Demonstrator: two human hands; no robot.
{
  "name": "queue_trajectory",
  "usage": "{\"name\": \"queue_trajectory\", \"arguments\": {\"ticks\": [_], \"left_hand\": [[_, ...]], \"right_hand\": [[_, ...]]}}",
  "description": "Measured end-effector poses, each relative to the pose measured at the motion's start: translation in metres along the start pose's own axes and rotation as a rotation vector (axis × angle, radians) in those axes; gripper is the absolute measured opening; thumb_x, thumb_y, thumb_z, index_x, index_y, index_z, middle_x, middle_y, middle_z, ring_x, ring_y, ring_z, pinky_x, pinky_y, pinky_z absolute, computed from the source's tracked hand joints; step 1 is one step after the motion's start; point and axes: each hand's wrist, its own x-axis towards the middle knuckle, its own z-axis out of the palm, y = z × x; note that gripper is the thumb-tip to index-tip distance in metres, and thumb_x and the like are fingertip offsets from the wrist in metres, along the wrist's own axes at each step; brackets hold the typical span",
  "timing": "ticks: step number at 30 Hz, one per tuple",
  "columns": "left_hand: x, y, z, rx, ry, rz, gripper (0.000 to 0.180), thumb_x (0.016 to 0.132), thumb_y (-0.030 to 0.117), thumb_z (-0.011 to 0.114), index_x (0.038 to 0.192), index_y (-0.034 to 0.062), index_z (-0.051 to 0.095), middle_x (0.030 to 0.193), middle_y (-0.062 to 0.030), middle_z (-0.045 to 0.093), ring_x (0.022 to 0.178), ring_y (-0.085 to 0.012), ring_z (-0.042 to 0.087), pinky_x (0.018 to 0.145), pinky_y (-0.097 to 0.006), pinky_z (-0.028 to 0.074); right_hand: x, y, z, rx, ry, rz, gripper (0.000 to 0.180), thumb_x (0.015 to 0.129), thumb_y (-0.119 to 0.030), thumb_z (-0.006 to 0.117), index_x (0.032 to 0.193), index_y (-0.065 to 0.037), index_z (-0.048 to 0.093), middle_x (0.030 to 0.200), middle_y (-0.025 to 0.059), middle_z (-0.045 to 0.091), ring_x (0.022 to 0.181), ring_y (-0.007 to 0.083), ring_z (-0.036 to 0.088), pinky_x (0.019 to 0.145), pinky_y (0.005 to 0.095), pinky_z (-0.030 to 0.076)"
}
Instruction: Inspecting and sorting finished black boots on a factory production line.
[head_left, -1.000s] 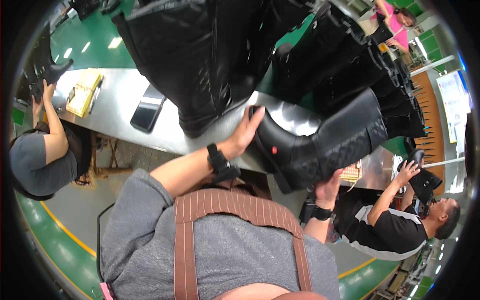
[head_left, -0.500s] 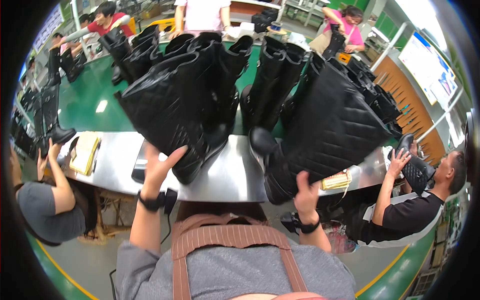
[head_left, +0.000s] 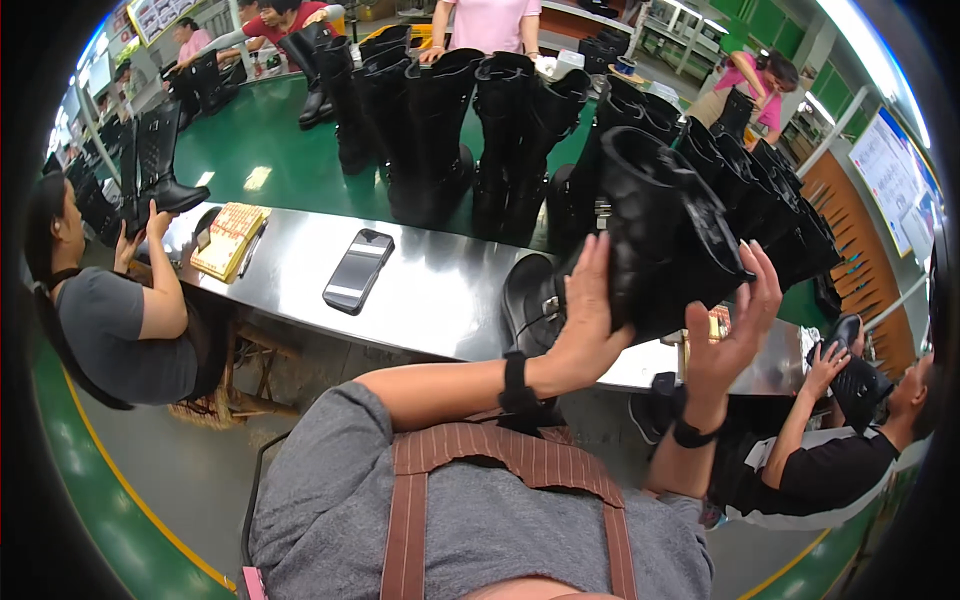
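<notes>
A tall black boot (head_left: 640, 255) with a quilted shaft stands near the front edge of the bench, its opening facing up. Flat against the left side of its shaft lies my left hand (head_left: 588, 320), the fingers straight and pointing up. My right hand (head_left: 735, 315) is raised at the shaft's right side with its fingers spread; whether it touches the leather I cannot tell. Beside my left hand shows a black boot foot with a metal buckle (head_left: 550, 307); my hand hides whether it belongs to the same boot.
More black boots (head_left: 415, 130) stand in a row on the green tabletop (head_left: 260, 135). On the steel edge (head_left: 420, 300) lie a phone (head_left: 358, 272) and a yellow paper pad (head_left: 230, 240). Co-workers at left (head_left: 130, 310) and right (head_left: 800, 460) hold boots.
The boot by my left hand has left the front edge, uncovering the phone. My left hand has crossed rightward to the other boot, now turned more upright. The view has shifted.
</notes>
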Motion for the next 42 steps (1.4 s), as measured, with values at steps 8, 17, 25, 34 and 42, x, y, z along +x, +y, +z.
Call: {"name": "queue_trajectory", "arguments": {"ticks": [8,17,25,34,42], "left_hand": [[-0.003,0.013,0.017,0.122,-0.056,-0.035,0.107,0.070,0.005,0.062,0.153,0.0020,-0.005,0.157,-0.0273,0.001,0.148,-0.0420,0.002,0.116,-0.060,0.001],[0.015,0.003,-0.010,-0.166,-0.315,0.062,0.079,0.072,-0.001,0.059,0.140,-0.0102,0.021,0.135,-0.0284,0.035,0.132,-0.0412,0.036,0.111,-0.044,0.029],[-0.002,0.006,-0.038,-0.048,-0.329,0.108,0.092,0.079,0.008,0.067,0.150,-0.0064,0.010,0.151,-0.0337,0.018,0.142,-0.0454,0.022,0.118,-0.045,0.023],[-0.045,-0.079,-0.234,1.051,0.160,-0.448,0.089,0.079,0.034,0.076,0.149,0.0055,0.029,0.143,-0.0293,0.033,0.132,-0.0454,0.034,0.106,-0.058,0.029],[-0.086,-0.106,-0.283,1.180,0.090,-0.699,0.089,0.077,0.033,0.077,0.148,0.0073,0.031,0.133,-0.0299,0.044,0.126,-0.0429,0.041,0.106,-0.061,0.029]], "right_hand": [[0.062,-0.059,-0.050,-0.188,-0.544,-0.149,0.067,0.062,-0.054,0.084,0.100,-0.002,0.063,0.091,0.0136,0.065,0.082,0.0277,0.063,0.075,0.0356,0.049],[0.073,-0.054,0.024,-0.364,-0.567,-0.070,0.047,0.067,-0.031,0.085,0.086,-0.005,0.051,0.069,0.0109,0.053,0.065,0.0324,0.058,0.062,0.0395,0.045],[0.084,-0.069,0.019,-0.267,-0.659,0.038,0.049,0.074,-0.016,0.074,0.118,-0.013,0.054,0.076,0.0089,0.050,0.066,0.0256,0.054,0.063,0.0359,0.045],[0.081,-0.061,-0.013,-0.237,-0.726,0.000,0.037,0.065,-0.012,0.081,0.084,-0.001,0.051,0.076,0.0072,0.047,0.068,0.0196,0.047,0.063,0.0304,0.039],[0.111,-0.011,-0.020,-0.107,-0.354,0.105,0.020,0.075,-0.007,0.079,0.078,-0.002,0.060,0.076,-0.0011,0.059,0.078,0.0099,0.059,0.078,0.0238,0.046]]}}
